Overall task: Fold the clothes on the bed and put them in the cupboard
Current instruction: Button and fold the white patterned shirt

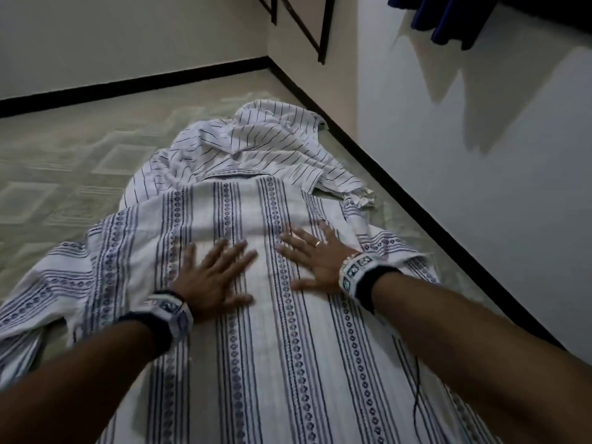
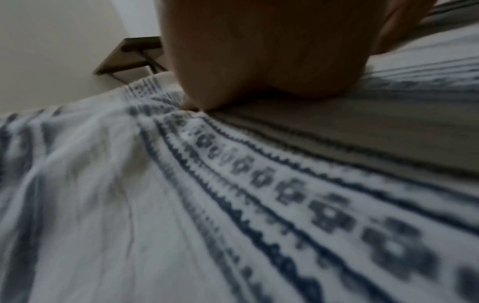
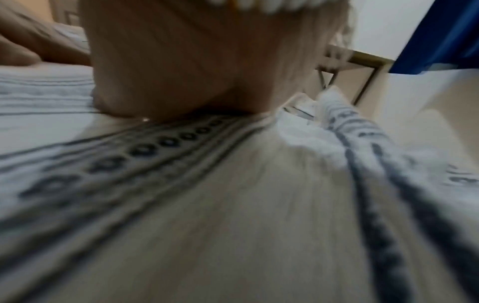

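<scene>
spread flat down the middle of the pale green patterned bed (image 1: pixel 64 174): a white shirt with blue embroidered stripes (image 1: pixel 288 363), collar end away from the camera. pressed palm-down on its back, side by side and apart: left hand (image 1: pixel 211 277) and right hand (image 1: pixel 315 256), fingers (image 1: pixel 237 251) straight and splayed, gripping nothing. just beyond, partly under the collar end: a crumpled white shirt with thin dark pinstripes (image 1: pixel 256 139), near the wall. at top right: dark blue cloth (image 1: pixel 448 24) hanging. both wrist views blurred, showing only palm on striped cloth.
</scene>
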